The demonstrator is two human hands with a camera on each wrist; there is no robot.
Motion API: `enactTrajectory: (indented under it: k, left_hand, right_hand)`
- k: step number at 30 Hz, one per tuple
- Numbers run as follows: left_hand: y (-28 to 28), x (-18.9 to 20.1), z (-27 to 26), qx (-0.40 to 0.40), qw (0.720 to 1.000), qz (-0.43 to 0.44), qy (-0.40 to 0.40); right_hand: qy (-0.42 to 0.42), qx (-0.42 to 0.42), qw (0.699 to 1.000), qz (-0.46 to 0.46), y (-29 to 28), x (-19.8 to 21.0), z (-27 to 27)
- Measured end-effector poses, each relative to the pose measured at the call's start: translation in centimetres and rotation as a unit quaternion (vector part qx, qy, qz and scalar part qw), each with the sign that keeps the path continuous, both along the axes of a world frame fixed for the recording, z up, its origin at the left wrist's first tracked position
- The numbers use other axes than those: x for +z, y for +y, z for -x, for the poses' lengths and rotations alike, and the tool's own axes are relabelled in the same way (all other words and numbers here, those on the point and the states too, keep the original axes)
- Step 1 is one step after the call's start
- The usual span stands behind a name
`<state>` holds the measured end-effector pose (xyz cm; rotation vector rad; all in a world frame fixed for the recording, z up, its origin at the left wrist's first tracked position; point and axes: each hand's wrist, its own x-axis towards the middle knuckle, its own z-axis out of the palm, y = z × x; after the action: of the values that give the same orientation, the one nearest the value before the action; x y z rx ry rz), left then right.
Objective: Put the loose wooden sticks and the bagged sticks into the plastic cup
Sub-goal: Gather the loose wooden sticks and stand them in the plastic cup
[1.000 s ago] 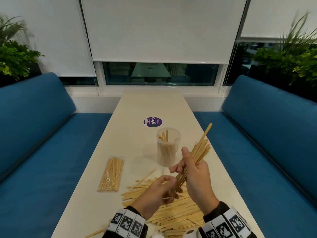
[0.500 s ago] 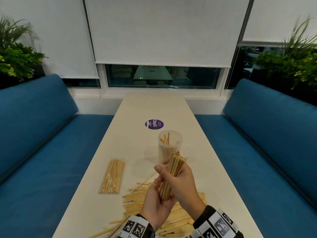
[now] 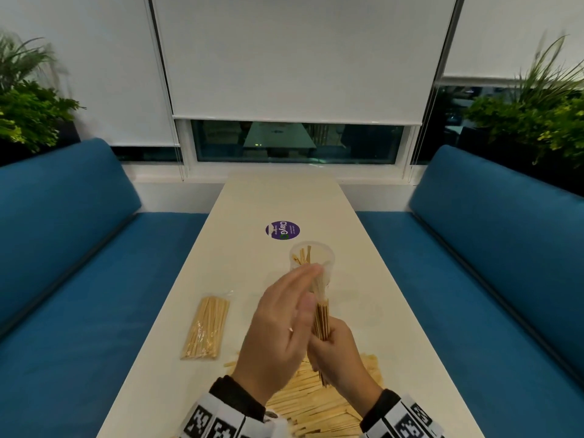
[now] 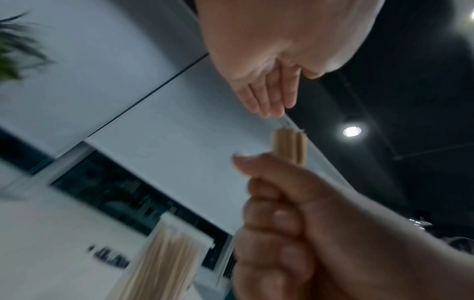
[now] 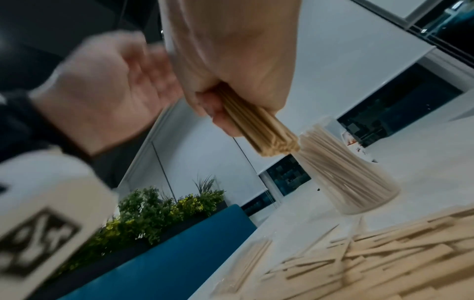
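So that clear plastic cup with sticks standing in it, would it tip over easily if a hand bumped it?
Probably, yes. The plastic cup looks tall and narrow with thin clear walls, so it is likely light. The sticks inside lean to one side and poke above the rim, which may raise its balance point. A careless bump from the bundle in the right hand could topple it.

The right hand [image 3: 339, 355] is fisted around a bundle of sticks [image 3: 321, 324], held upright. The left hand [image 3: 278, 330] stands flat-fingered at its 9 o'clock, just beside.

Pale wooden sticks [image 3: 322, 320]; clear plastic cup [image 3: 327, 257]; glossy table [image 3: 252, 200]
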<state>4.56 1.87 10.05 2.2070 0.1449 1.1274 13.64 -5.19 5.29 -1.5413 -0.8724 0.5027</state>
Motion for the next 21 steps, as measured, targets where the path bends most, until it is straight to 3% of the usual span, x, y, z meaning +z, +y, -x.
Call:
enactTrajectory:
  k: [2, 3, 6, 8, 10, 12, 14, 17, 21]
  left_hand:
    - [-0.5, -0.1, -0.4, 0.033, 0.991, -0.123, 0.036]
    - [-0.6, -0.5, -0.5, 0.049, 0.985, -0.151, 0.066]
    - [-1.1, -1.9, -0.7, 0.044, 0.976, -0.160, 0.142]
    - [-1.4, -1.9, -0.6, 0.023, 0.986, -0.104, 0.130]
    - [-1.4, -1.5, -0.2, 0.014, 0.994, 0.018, 0.111]
    - [-1.2, -1.8, 0.4, 0.005, 0.984, 0.146, 0.101]
    - [-0.6, -2.5, 1.0, -0.024, 0.959, 0.241, 0.145]
    - [-0.2, -3.4, 1.7, -0.122, 0.904, 0.276, 0.303]
    - [-1.0, -3.3, 1.2, -0.166, 0.875, 0.289, 0.350]
  right_hand:
    - [-0.041, -0.010, 0.998, 0.043, 0.4, -0.1, 0.2]
    - [-0.008, -0.035, 0.999, 0.040, 0.4, 0.2, 0.5]
    - [0.047, -0.043, 0.998, 0.007, 0.0, 1.0, 1.1]
    - [0.022, -0.013, 1.000, 0.018, -0.3, 1.2, 1.0]
    - [0.002, 0.006, 1.000, 0.009, -0.5, 1.2, 0.9]
    - [0.032, 0.013, 0.999, -0.021, -0.5, 1.8, 0.9]
    - [0.058, -0.008, 0.997, -0.047, -0.5, 2.5, 0.5]
    - [0.098, -0.018, 0.991, -0.088, -0.5, 3.4, 0.2]
    - [0.119, -0.001, 0.989, -0.084, -0.4, 3.3, 1.0]
